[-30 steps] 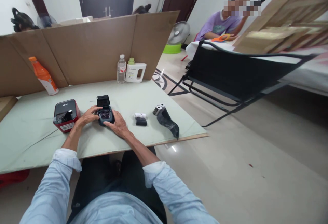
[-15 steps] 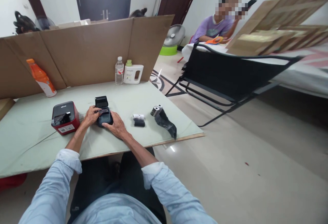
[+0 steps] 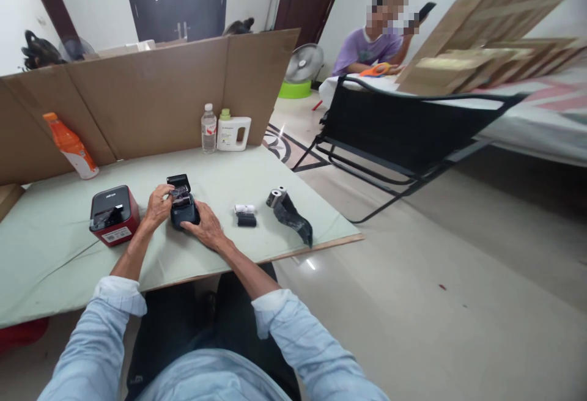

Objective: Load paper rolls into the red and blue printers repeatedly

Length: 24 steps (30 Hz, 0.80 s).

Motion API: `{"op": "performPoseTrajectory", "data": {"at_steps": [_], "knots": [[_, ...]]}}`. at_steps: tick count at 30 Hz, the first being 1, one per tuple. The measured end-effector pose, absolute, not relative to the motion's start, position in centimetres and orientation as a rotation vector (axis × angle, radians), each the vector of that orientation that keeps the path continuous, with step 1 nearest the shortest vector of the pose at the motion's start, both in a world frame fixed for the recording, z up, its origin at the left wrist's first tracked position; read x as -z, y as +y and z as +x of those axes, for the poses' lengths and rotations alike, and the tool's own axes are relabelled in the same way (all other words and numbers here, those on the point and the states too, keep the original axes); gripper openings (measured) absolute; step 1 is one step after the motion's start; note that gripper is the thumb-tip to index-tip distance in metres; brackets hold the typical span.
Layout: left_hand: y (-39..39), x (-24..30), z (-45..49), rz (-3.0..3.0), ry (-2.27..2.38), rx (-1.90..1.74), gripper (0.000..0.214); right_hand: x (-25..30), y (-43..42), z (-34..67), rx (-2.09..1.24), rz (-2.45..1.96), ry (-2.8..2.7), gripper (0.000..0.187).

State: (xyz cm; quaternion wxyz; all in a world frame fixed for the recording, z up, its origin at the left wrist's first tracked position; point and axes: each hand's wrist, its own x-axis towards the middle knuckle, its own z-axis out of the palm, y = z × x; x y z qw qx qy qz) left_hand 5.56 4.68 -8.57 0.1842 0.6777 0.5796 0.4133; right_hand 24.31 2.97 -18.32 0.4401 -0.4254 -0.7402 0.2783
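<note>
The left hand [image 3: 158,205] pinches a small dark piece [image 3: 180,194] with its fingertips close together. The piece is over the open top of a small black printer [image 3: 182,212] whose lid stands up. The right hand [image 3: 202,227] curls around the near right side of the small black printer and holds it on the pale green table [image 3: 55,248]. The printer sits between the two hands.

Just left of the left hand stands a red box printer with a black top [image 3: 114,214]. It has a white label [image 3: 114,235] on the front, but the writing is too small to read. The label on the white plastic jug with a green cap [image 3: 233,133] cannot be read either.

A second ago the left hand's fingers lay flat on the side of the small black printer. Now they are bent up over its open top.

There are two printers. There are three rolls to the right of the right hand: a small white paper roll [image 3: 244,208], a small black roll [image 3: 246,221] touching it, and a grey roll with a dark strip hanging off it [image 3: 276,196]. Far past the hands there are three bottles: an orange plastic bottle [image 3: 71,146], a clear water bottle [image 3: 208,129] and the jug.
</note>
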Motion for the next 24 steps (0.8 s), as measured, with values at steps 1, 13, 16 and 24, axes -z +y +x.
{"op": "performPoseTrajectory", "data": {"at_steps": [1,13,16,24], "knots": [[4.5,8.0,5.8,1.905,1.618,-1.155,0.013,18.2,2.9,24.3,-0.688,-1.054,-1.837,0.079],[5.6,5.8,9.6,1.4,1.397,-1.058,0.034,15.9,2.6,24.5,-0.734,-1.085,-1.809,0.055],[6.9,5.7,10.3,1.58,1.499,-0.965,0.028,15.7,2.7,24.5,-0.789,-1.053,-1.695,0.057],[8.3,5.1,10.7,1.891,1.511,-0.75,0.028,16.4,4.3,24.4,-0.979,-0.976,-1.305,0.035]]}}
